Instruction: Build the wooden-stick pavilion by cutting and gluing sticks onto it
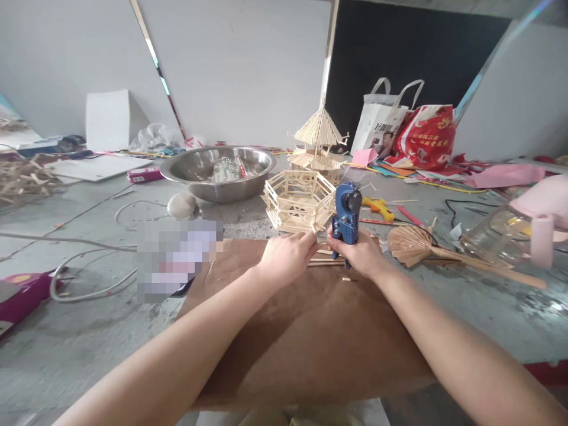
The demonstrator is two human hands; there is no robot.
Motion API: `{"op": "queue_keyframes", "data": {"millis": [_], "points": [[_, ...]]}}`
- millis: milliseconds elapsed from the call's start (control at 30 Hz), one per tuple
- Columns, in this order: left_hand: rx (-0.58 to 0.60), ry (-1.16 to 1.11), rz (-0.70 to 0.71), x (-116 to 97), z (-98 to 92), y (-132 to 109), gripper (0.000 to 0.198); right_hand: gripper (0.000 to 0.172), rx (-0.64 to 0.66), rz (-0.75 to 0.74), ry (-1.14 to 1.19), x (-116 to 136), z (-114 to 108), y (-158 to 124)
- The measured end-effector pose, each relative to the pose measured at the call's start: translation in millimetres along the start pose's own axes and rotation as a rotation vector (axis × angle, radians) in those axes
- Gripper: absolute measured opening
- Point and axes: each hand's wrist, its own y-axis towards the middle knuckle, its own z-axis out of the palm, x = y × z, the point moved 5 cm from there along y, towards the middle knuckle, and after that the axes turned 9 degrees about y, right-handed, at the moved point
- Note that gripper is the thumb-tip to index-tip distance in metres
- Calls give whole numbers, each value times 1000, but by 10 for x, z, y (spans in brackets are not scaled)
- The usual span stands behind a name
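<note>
My right hand grips a blue hand cutter, held upright over a brown paper sheet. My left hand is closed in a pinch on a thin wooden stick, its tip close to the cutter's jaws. Just beyond both hands stands a hexagonal frame of wooden sticks. Behind that frame rises a small stick pagoda. A few loose sticks lie on the paper between my hands.
A steel bowl sits at the back left, with white cables and a pink box to the left. At right lie a stick fan, a yellow glue gun, a clear jar, bags and coloured paper.
</note>
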Motion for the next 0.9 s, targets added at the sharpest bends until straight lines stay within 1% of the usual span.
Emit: {"op": "queue_keyframes", "data": {"millis": [67,133,267,333,400,467,533,733,900], "points": [[16,17,5,-30,22,-20,34,11,1,-51,-43,41,13,-22],[-15,-24,-28,-11,19,-25,33,9,-11,-88,-68,65,4,-43],[-113,-177,-136,121,-19,-20,29,14,-67,-141,-211,65,-47,-56],[-141,-235,-156,166,-35,-22,28,18,-103,-172,-302,48,-61,-48],[-160,-268,-150,178,-51,-28,27,25,-116,-214,-389,27,-48,-38],[-175,-286,-141,174,-63,-36,26,33,-106,-255,-464,0,-17,-30],[-182,-298,-131,166,-68,-40,25,38,-89,-279,-509,-31,13,-25],[-202,-357,-96,163,-48,-38,23,43,-49,-312,-607,-81,55,-24],[-243,-382,-55,146,-47,-45,25,43,-31,-312,-604,-94,61,-27]]}}
